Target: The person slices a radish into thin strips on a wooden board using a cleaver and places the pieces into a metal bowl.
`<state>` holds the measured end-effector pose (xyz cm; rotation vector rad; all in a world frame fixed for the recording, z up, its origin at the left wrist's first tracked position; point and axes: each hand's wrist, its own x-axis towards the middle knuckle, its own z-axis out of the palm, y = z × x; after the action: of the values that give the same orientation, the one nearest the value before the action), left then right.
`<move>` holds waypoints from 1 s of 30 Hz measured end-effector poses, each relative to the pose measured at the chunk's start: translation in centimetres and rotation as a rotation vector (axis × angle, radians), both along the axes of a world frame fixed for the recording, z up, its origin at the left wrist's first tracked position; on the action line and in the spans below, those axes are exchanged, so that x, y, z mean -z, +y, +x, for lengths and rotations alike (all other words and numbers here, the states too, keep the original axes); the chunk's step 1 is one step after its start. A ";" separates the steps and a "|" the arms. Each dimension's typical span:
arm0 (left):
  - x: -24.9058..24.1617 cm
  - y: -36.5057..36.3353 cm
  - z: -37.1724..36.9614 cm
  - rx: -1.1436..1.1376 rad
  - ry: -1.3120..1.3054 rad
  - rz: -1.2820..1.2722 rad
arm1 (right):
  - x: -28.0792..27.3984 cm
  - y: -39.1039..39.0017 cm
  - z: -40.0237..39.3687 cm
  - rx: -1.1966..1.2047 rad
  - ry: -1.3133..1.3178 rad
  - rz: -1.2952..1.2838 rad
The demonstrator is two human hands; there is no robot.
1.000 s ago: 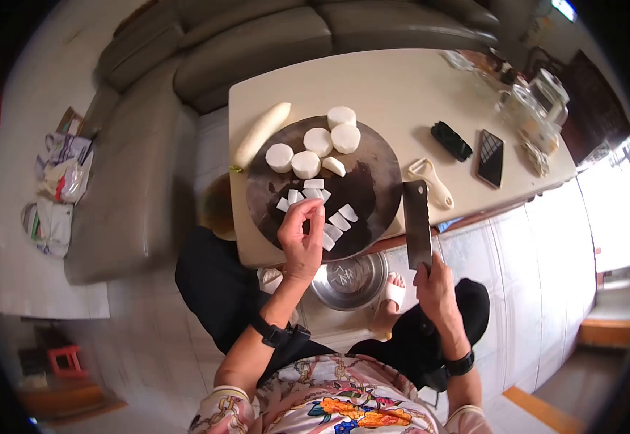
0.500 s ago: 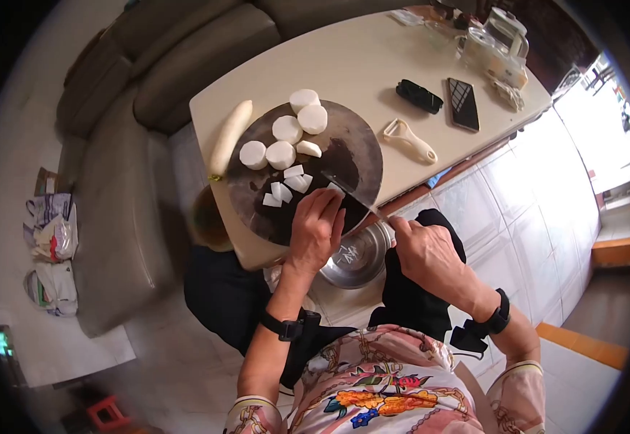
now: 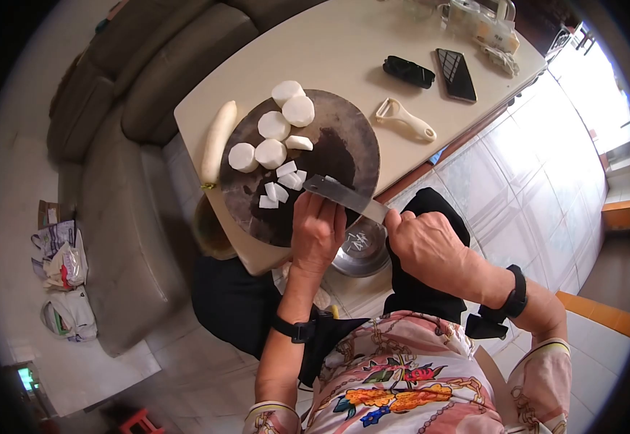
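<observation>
My right hand [image 3: 430, 244] is wrapped round the handle of a kitchen knife [image 3: 342, 195], its broad blade lying across the near side of a round dark cutting board [image 3: 354, 134]. My left hand [image 3: 318, 230] rests on the board with fingers bent and close together. Its fingertips are partly hidden by the blade, at a white radish piece [image 3: 329, 178] that barely shows past it. Small cut radish chunks [image 3: 286, 179] lie left of the blade. Farther back on the board stand several thick peeled radish rounds [image 3: 274, 125] and a thinner slice [image 3: 299, 143].
A whole peeled radish [image 3: 219, 145] lies left of the board on the table [image 3: 315, 50]. To the right are a peeler [image 3: 406, 119], a black case [image 3: 409, 71] and a phone [image 3: 456, 75]. Below the table edge, a metal bowl [image 3: 362, 253] holds white scraps. A sofa [image 3: 127, 239] stands left.
The knife blade has tilted flatter, showing its broad side, and now covers my left fingertips. The whole view has shifted slightly. The cut chunks keep their places on the board.
</observation>
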<state>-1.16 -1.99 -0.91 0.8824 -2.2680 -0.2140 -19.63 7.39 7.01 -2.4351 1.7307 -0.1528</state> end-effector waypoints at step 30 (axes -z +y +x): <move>0.7 0.2 0.0 -0.038 -0.029 -0.048 | 0.4 -2.7 1.3 -0.006 -0.165 -0.014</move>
<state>-1.12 -1.83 -1.59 0.9079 -2.2713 -0.1307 -18.36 4.73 6.63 -2.3621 1.6571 -0.3561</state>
